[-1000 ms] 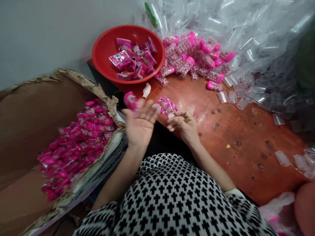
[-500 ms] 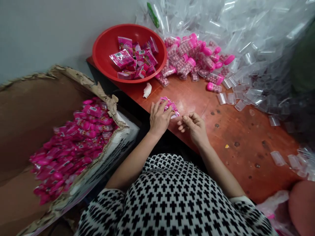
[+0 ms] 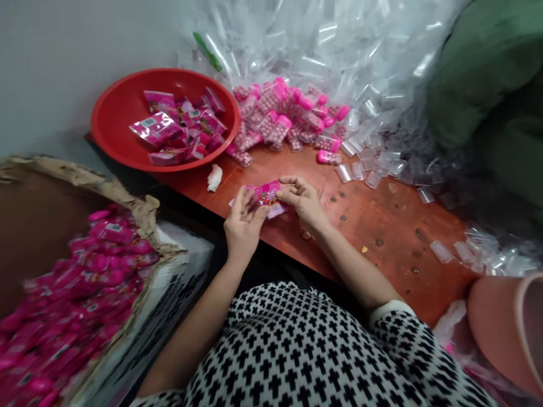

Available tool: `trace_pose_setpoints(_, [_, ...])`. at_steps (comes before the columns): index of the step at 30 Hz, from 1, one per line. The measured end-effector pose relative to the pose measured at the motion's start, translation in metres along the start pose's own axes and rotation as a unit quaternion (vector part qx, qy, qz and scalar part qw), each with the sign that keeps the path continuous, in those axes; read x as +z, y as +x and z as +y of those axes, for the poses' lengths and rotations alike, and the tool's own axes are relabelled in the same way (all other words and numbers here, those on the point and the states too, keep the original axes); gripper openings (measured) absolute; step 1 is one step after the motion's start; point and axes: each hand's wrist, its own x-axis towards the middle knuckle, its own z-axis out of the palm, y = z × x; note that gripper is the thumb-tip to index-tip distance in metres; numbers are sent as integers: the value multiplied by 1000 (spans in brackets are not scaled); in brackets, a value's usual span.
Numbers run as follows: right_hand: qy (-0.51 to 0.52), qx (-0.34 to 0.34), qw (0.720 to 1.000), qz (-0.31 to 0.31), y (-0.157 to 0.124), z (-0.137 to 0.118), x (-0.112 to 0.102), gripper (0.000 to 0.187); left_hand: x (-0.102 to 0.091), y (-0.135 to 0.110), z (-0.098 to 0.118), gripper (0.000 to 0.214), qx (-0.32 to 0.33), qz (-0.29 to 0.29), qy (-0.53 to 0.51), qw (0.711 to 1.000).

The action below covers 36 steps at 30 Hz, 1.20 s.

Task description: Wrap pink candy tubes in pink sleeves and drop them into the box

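My left hand (image 3: 243, 220) and my right hand (image 3: 302, 199) meet over the near edge of the red-brown table (image 3: 382, 226). Between them they hold a small stack of pink printed packets (image 3: 267, 195). The right hand's fingers pinch the packets' top right edge. Curled fingers of the left hand hold them from the left and below. A red bowl (image 3: 114, 113) with several pink packets stands at the back left. Beside it lies a pile of clear bottles with pink caps (image 3: 280, 116), filled with pink beads.
A torn cardboard box (image 3: 51, 186) at the left holds many pink wrapped packs (image 3: 76, 282). Clear empty bottles and plastic bags (image 3: 373, 73) heap along the back and right. A white scrap (image 3: 214, 176) lies by the bowl. A green bag (image 3: 487, 85) and a pink tub (image 3: 509, 328) stand at right.
A second ago my left hand was raised with a pink pack near its fingers; it came down to the packets, and both hands now hold them. The view has swung to the right.
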Motion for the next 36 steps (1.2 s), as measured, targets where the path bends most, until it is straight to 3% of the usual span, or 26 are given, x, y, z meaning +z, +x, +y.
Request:
trace_pose_setpoints(3, [-27,11,999,-43,1,-4,-3,39,6,1,5,31,-145,-48,-163,975])
trace_pose_setpoints(5, [-101,-1,992,-71,3,-9,-9,31,8,3,8,30,-189,-58,-202,959])
trace_pose_setpoints(7, [-242,-59,967,-46,11,-19,-19,21,9,5,10,31,-209,-35,-203,956])
trace_pose_setpoints(8, [-333,-99,938,-7,16,-25,-26,18,9,6,11,32,-218,-23,-201,955])
trace_pose_setpoints(9, [-431,-136,891,48,23,-32,-34,17,9,6,13,32,-229,-13,-201,953])
trace_pose_setpoints(11, [-602,-162,769,145,37,-46,-54,22,8,5,16,33,-250,2,-213,945])
trace_pose_setpoints(13, [-716,-123,669,159,50,-58,-74,29,6,4,19,33,-272,12,-238,932])
trace_pose_setpoints(14, [-752,-100,632,155,55,-62,-83,31,5,4,21,33,-281,17,-253,926])
trace_pose_setpoints(17, [-813,-69,570,101,65,-70,-104,35,4,5,24,27,-303,41,-291,906])
trace_pose_setpoints(21, [-835,-91,540,62,69,-74,-114,35,6,11,27,17,-323,81,-346,877])
trace_pose_setpoints(23, [-816,-120,561,78,63,-71,-108,32,7,12,29,14,-335,99,-369,861])
trace_pose_setpoints(24, [-790,-140,590,88,57,-67,-102,31,8,13,30,13,-341,105,-377,855])
trace_pose_setpoints(26, [-695,-177,690,97,34,-57,-83,27,9,14,30,11,-355,114,-389,842])
trace_pose_setpoints(27, [-621,-179,758,84,18,-50,-72,27,9,14,30,10,-361,118,-395,837])
trace_pose_setpoints(29, [-447,-118,887,27,-16,-36,-46,29,9,14,28,9,-364,123,-410,827])
trace_pose_setpoints(30, [-373,-73,925,4,-33,-29,-34,30,9,14,27,9,-362,125,-418,824])
trace_pose_setpoints(32, [-278,-26,960,-13,-59,-16,-12,30,11,14,24,9,-353,124,-434,819])
trace_pose_setpoints(36, [-218,-41,975,25,-75,0,8,30,16,11,22,8,-331,112,-459,817])
